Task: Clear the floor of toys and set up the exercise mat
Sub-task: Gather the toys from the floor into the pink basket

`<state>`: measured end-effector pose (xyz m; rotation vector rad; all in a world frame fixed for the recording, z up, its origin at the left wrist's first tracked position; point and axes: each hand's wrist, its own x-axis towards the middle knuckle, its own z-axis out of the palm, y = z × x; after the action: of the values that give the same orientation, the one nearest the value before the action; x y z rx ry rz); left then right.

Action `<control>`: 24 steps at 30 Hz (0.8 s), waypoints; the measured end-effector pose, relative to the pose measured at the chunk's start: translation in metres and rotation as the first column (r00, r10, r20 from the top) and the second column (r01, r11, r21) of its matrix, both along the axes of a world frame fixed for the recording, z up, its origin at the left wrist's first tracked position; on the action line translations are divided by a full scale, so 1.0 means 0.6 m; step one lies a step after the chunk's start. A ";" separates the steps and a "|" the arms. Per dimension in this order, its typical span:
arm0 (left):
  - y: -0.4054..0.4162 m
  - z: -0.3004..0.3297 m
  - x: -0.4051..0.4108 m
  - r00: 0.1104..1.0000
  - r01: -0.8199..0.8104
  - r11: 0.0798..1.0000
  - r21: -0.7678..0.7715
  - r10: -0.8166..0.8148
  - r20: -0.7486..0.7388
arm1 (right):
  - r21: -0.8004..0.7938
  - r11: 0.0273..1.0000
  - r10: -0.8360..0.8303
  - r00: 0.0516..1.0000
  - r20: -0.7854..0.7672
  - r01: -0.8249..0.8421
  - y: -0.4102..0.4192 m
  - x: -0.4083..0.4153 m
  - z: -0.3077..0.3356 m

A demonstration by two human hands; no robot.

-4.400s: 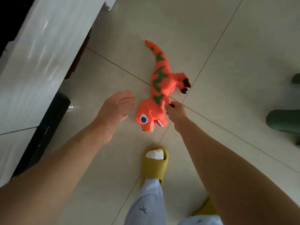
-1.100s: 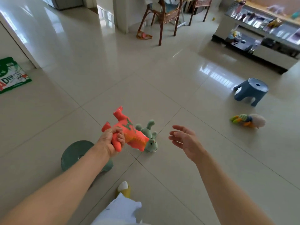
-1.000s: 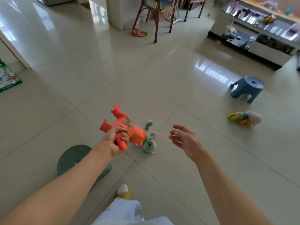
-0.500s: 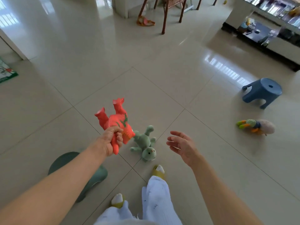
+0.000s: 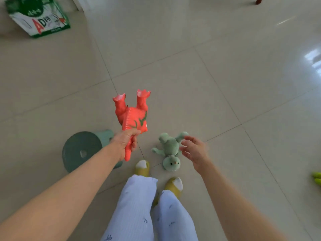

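Left hand (image 5: 125, 143) has its fingers wrapped tight around the tail end of the orange dinosaur toy (image 5: 132, 117), holding it up off the floor with the two feet pointing away toward 12 o'clock and the tail tip sticking out below the fist toward 6. You can see the ribbed belly and a bit of the green markings on its side.

Right hand (image 5: 195, 152) isn't holding anything, fingers spread and loosely bent, hovering right next to the green plush toy (image 5: 169, 152). Fingertips look very close to the plush's side, but I honestly can't tell if they're touching it or just above it. The plush lies flat on the tile floor (image 5: 225, 80) on its back, head toward the person at 6 o'clock, limbs splayed out toward 12. It's just at 3 o'clock of the dinosaur and right in front of the yellow slippers (image 5: 142, 168).

Other stuff around: a round green stool (image 5: 81, 150) sits on the floor at 9 o'clock of the left hand, partly hidden behind the forearm. A green and white box (image 5: 39, 16) with red letters sits way off at 10 o'clock, near the top corner. Something yellow-green (image 5: 317, 178) peeks in at the edge at 3 o'clock, cut off so no clue what it is. Light blue trousers (image 5: 149, 211) fill the bottom middle.
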<state>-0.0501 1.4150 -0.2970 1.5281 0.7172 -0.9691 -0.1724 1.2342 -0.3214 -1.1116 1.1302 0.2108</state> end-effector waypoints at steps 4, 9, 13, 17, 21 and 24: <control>-0.009 -0.086 0.041 0.999 0.012 0.996 0.093 -0.016 0.039 | -0.008 1.000 0.006 0.999 -0.053 -0.006 0.001 0.045 -0.097; -0.006 -0.201 0.077 0.996 0.014 0.988 0.154 -0.027 0.084 | -0.019 1.000 -0.023 0.990 -0.141 0.021 0.009 0.083 -0.229; 0.008 -0.296 0.106 0.992 0.046 0.984 0.173 -0.066 0.110 | -0.033 0.999 -0.009 0.975 -0.222 0.001 0.031 0.112 -0.350; 0.017 -0.365 0.128 0.982 0.081 0.981 0.177 -0.109 0.156 | -0.065 0.998 -0.002 0.957 -0.289 -0.017 0.051 0.139 -0.446; 0.026 -0.424 0.144 0.972 0.102 0.973 0.205 -0.141 0.187 | -0.137 0.977 0.105 0.926 -0.363 -0.164 0.063 0.168 -0.532; 0.034 -0.461 0.153 0.965 0.121 0.970 0.212 -0.165 0.203 | -0.188 0.930 0.219 0.885 -0.410 -0.317 0.076 0.181 -0.588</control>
<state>0.0414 1.4351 -0.5733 1.8509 0.5638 -0.8365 -0.0640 1.2797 -0.6745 -1.5010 1.3715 0.5363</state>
